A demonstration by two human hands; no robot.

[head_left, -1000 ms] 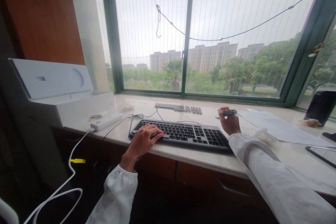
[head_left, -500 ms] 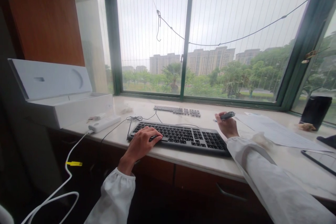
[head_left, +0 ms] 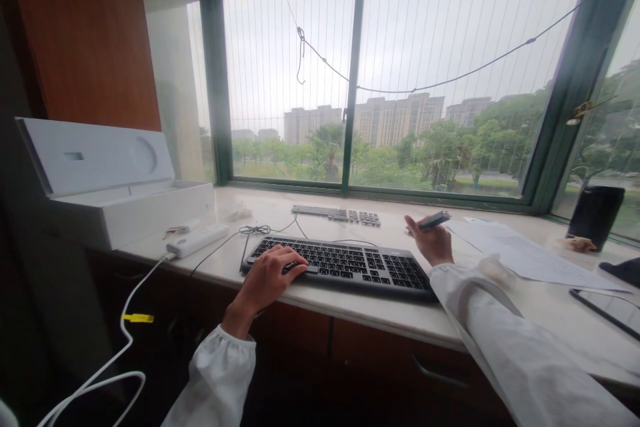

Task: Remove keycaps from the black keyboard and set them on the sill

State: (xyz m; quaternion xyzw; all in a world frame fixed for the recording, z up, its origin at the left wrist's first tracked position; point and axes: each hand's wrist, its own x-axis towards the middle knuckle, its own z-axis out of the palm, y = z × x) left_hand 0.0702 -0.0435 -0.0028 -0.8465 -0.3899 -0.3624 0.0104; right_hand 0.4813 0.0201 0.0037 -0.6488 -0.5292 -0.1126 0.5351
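A black keyboard (head_left: 350, 263) lies on the white counter, its key places looking dark and without caps. My left hand (head_left: 273, 275) rests on its lower left part, fingers curled together over a small dark object or key that is mostly hidden. To the right, above the counter and past the keyboard's right end, my right hand (head_left: 431, 239) grips a dark handheld tool (head_left: 434, 220); its exact kind is hard to tell. Behind the keyboard lies a group of loose grey keycaps (head_left: 336, 214) set out in rows.
An open white box (head_left: 150, 210) and a white power strip (head_left: 197, 240) sit at the left. Cables run behind the keyboard. On the right are papers (head_left: 525, 253), crumpled tissue (head_left: 495, 269), a phone (head_left: 610, 310) and a dark cylinder (head_left: 596, 217). Windows stand behind.
The view has shifted slightly. My right hand has turned a little, with the tool still in it. My left hand stays on the keyboard.
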